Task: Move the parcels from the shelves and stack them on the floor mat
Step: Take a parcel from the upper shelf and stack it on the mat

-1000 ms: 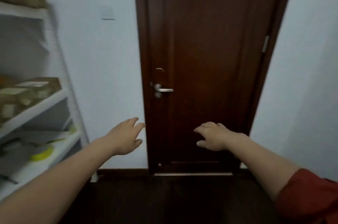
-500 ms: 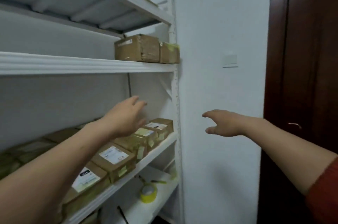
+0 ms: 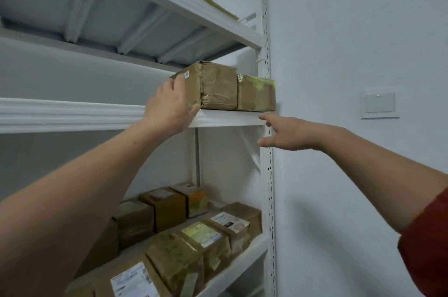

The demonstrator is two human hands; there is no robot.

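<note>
Left hand (image 3: pixel 169 105) touching taped parcel (image 3: pixel 218 88), labels (image 3: pixel 132 282) unreadable

Dim, cool, even light; soft shadows under shelves (image 3: pixel 131 115); slight motion blur; wide-angle bending at edges.

At the middle shelf (image 3: pixel 72 115), arms raised.
The left hand (image 3: pixel 169 107) lies against the left end of a taped brown parcel (image 3: pixel 218 88). The right hand (image 3: pixel 288 133), fingers spread, hovers just under the shelf edge, below a smaller parcel (image 3: pixel 257 93).
</note>
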